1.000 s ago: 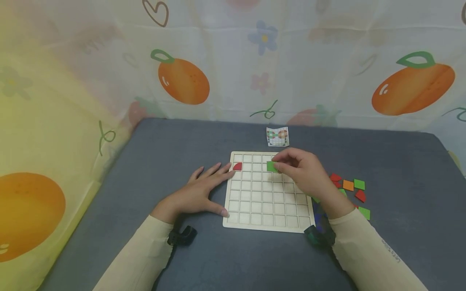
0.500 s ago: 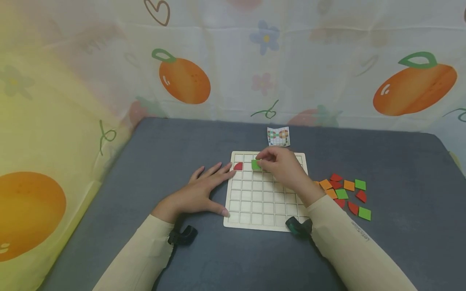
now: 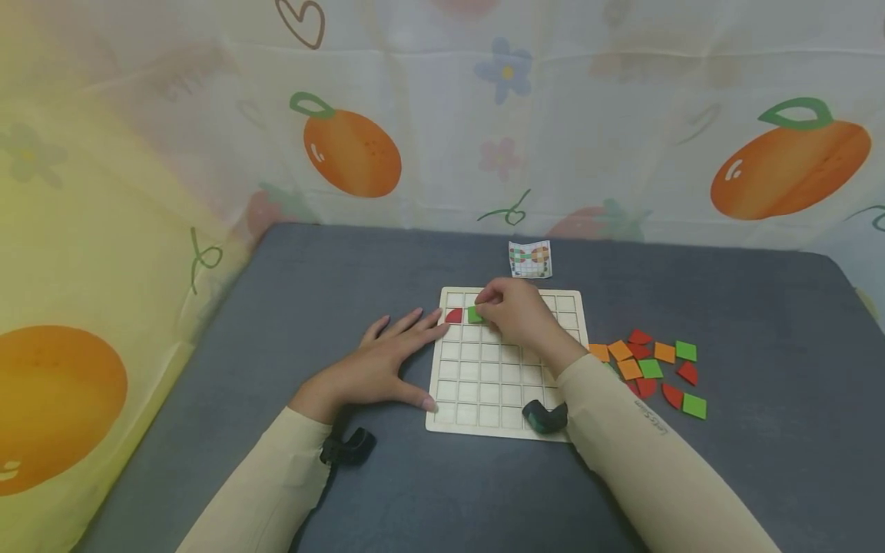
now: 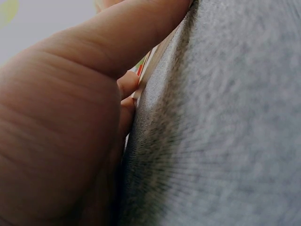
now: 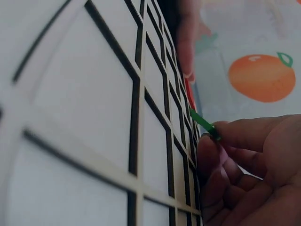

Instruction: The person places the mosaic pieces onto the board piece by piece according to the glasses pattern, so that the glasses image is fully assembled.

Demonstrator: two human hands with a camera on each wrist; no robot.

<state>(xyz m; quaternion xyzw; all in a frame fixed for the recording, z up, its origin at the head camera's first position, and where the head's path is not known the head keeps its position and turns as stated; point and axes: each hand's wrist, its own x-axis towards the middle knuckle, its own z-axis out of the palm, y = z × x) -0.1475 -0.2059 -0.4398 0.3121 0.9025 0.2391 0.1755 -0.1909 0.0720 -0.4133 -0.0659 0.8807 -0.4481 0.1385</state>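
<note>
A pale wooden grid board [image 3: 480, 392] lies on the grey table. In its second row, at the left edge, sits a red quarter-circle tile [image 3: 453, 316]. My right hand [image 3: 518, 311] pinches a green square tile [image 3: 474, 315] between thumb and fingers, just right of the red one. In the right wrist view that green tile [image 5: 205, 125] is tilted, its far edge down at the grid. My left hand [image 3: 387, 365] lies spread along the board's left side, fingertips and thumb on its border. The left wrist view shows the thumb [image 4: 117, 35] close up against the table.
Loose orange, green and red tiles [image 3: 650, 369] lie in a group right of the board, partly behind the right forearm. A small printed pattern card [image 3: 530, 259] lies beyond the board. A patterned curtain [image 3: 442, 115] hangs behind the table.
My right hand has moved left across the board with the green tile, to beside the red tile. More of the loose tiles show now. My left hand has stayed in place.
</note>
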